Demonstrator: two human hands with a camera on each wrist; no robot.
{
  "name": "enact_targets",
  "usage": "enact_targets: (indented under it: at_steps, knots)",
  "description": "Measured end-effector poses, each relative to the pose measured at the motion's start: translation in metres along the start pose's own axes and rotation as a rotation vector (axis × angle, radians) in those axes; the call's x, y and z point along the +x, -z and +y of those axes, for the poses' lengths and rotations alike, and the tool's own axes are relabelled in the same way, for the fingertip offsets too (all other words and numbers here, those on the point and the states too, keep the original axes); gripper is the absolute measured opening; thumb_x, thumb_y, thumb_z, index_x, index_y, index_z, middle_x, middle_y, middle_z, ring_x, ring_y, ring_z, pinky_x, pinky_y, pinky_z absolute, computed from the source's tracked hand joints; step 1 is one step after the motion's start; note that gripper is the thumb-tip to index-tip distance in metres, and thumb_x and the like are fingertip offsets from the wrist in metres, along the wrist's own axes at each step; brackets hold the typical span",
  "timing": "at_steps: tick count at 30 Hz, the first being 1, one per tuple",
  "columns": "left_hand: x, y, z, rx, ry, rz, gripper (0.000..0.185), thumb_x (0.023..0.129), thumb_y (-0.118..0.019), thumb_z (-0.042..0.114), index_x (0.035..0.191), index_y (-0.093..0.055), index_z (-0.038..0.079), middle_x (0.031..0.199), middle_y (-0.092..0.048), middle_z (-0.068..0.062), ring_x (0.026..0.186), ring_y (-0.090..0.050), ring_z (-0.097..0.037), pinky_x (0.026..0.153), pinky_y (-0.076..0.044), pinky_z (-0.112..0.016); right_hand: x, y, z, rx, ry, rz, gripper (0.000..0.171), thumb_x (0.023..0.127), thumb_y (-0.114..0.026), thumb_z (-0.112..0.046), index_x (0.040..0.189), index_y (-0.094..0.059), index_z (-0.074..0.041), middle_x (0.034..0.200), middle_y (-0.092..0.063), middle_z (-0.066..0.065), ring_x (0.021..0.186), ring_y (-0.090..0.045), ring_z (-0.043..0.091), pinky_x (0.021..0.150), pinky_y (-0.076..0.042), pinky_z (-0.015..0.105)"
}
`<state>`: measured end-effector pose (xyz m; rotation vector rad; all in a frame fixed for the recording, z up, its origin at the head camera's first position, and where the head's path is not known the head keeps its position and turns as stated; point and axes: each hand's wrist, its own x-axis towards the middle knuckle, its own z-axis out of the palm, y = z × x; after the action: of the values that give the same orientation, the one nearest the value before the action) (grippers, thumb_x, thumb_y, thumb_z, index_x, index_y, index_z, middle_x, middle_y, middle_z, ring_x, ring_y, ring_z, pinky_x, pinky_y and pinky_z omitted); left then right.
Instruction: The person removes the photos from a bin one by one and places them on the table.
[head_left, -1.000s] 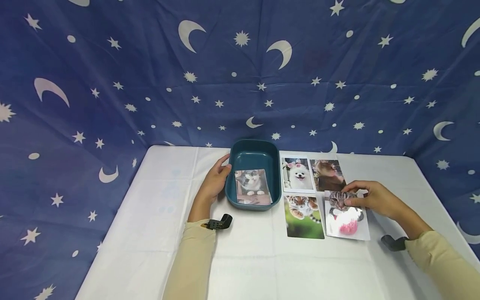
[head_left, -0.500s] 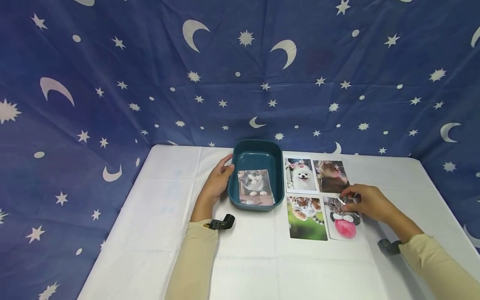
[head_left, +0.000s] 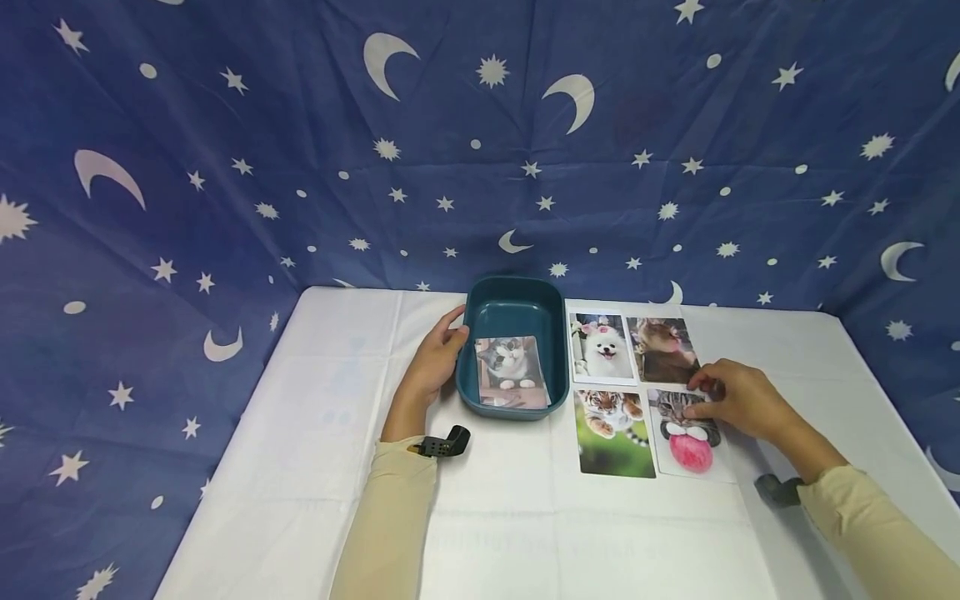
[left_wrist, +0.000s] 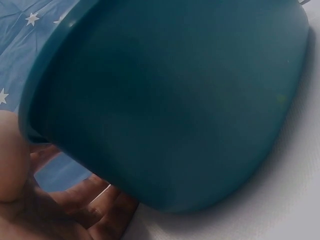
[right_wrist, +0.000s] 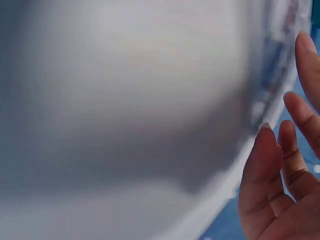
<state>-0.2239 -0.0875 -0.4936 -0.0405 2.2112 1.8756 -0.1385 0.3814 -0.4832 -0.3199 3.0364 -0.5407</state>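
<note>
A teal tub (head_left: 516,310) stands at the back middle of the white table, with a grey-and-white cat photo (head_left: 512,372) lying inside. My left hand (head_left: 431,363) grips its left rim, thumb on the edge; the left wrist view shows the tub wall (left_wrist: 170,100) with my left hand's fingers (left_wrist: 85,210) against it. Right of the tub lie several photos in a square: white dog (head_left: 602,348), brown animal (head_left: 663,350), tiger cub (head_left: 611,423), and a cat with a pink ball (head_left: 692,450). My right hand (head_left: 738,402) rests its fingertips on that last photo's top edge; the right wrist view shows straight fingers (right_wrist: 285,170).
The table (head_left: 525,517) is covered in white cloth, bare in front and at the left. A blue backdrop (head_left: 450,167) with moons and stars hangs behind and wraps both sides. The table's right edge runs close behind my right forearm.
The cat-with-pink-ball photo was raised and skewed in my right hand; it now lies flat and squared beside the tiger photo. The left hand has stayed on the tub.
</note>
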Motion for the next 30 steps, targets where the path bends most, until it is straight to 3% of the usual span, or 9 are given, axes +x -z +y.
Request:
enact_targets:
  at_steps: [4,9,12,17,23,30]
  knots:
    - [0.000,0.000,0.000,0.005,0.003,0.005,0.045,0.108,-0.052,0.035,0.152,-0.046,0.040,0.135,-0.060,-0.013,0.127,-0.056,-0.031,0.112,-0.040,-0.051,0.012,0.017,-0.016,0.010,0.047,0.032,0.044,0.072,-0.093,-0.039,0.100,-0.074,-0.010,0.092,-0.067,0.006,0.079,-0.055,0.019,0.067,-0.044,0.032]
    - [0.000,0.000,0.000,0.011,0.017,-0.001,0.046,0.108,-0.052,0.035,0.153,-0.044,0.040,0.139,-0.059,-0.013,0.131,-0.054,-0.032,0.115,-0.037,-0.054,0.042,0.034,-0.058,0.083,0.146,0.038,0.039,0.077,-0.090,-0.034,0.104,-0.074,-0.011,0.090,-0.065,0.004,0.078,-0.056,0.018,0.065,-0.045,0.029]
    - [-0.001,0.001,0.001,0.012,0.023,-0.012,0.046,0.108,-0.052,0.036,0.153,-0.044,0.042,0.141,-0.058,-0.012,0.132,-0.053,-0.032,0.116,-0.036,-0.055,0.065,0.039,-0.089,0.176,0.183,-0.026,0.036,0.082,-0.086,-0.037,0.107,-0.075,-0.014,0.088,-0.064,-0.001,0.079,-0.055,0.017,0.068,-0.047,0.029]
    - [0.000,0.003,0.002,0.009,0.005,0.001,0.044,0.108,-0.052,0.037,0.151,-0.045,0.043,0.140,-0.059,-0.013,0.131,-0.054,-0.033,0.115,-0.037,-0.055,0.116,0.043,-0.150,0.262,0.245,-0.193,0.031,0.096,-0.069,-0.045,0.114,-0.075,-0.020,0.102,-0.071,-0.004,0.093,-0.062,0.017,0.079,-0.052,0.036]
    - [0.000,0.005,0.000,0.002,-0.002,-0.001,0.045,0.108,-0.051,0.035,0.152,-0.046,0.039,0.138,-0.060,-0.014,0.128,-0.056,-0.032,0.112,-0.040,-0.052,0.170,0.022,-0.202,0.348,0.303,-0.316,0.027,0.096,-0.071,-0.041,0.113,-0.074,-0.019,0.105,-0.071,0.000,0.095,-0.064,0.020,0.088,-0.052,0.041]
    - [0.000,0.001,0.000,-0.025,-0.021,-0.016,0.046,0.109,-0.050,0.031,0.154,-0.044,0.035,0.135,-0.062,-0.015,0.121,-0.062,-0.031,0.102,-0.049,-0.046,0.201,-0.017,-0.226,0.348,0.225,-0.414,0.035,0.090,-0.079,-0.041,0.115,-0.076,-0.016,0.109,-0.073,0.002,0.105,-0.067,0.020,0.095,-0.053,0.040]
